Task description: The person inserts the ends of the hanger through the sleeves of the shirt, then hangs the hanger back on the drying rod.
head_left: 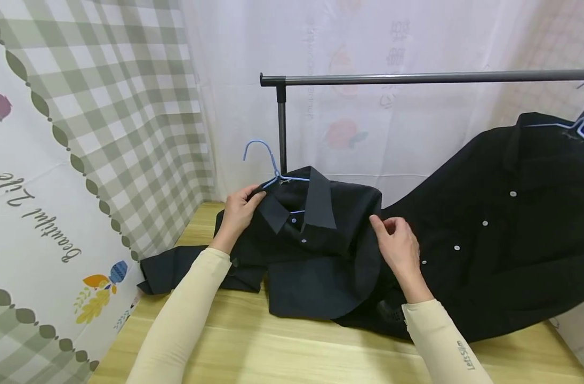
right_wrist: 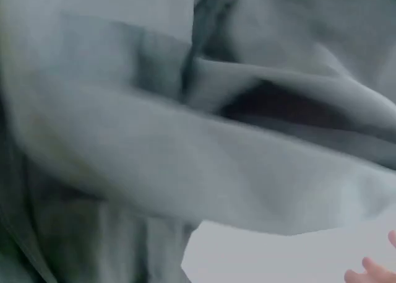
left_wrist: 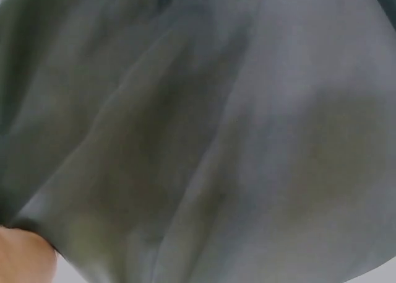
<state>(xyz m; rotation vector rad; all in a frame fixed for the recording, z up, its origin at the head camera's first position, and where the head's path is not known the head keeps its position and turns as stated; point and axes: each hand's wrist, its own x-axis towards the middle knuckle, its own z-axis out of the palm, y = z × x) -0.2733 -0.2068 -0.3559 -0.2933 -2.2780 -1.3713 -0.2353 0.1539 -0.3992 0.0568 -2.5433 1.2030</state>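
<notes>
A black collared shirt (head_left: 320,250) with white buttons is held up over the wooden table, its lower part and a sleeve lying on the wood. A blue hanger (head_left: 274,165) sits inside its collar, hook upward and free of the rail. My left hand (head_left: 239,210) pinches the shirt at the shoulder beside the collar; in the left wrist view, dark cloth (left_wrist: 204,140) fills most of the picture. By the opposite shoulder is my right hand (head_left: 399,248), fingers loosely bent, thumb at the cloth's edge. In the right wrist view its fingertips (right_wrist: 374,272) appear apart from the fabric.
A dark metal rail (head_left: 416,78) on a post runs across the back. Another black shirt (head_left: 522,229) hangs at the right on a blue hanger (head_left: 582,125), spreading down to the table (head_left: 253,346). Checked curtain (head_left: 138,96) stands along the left.
</notes>
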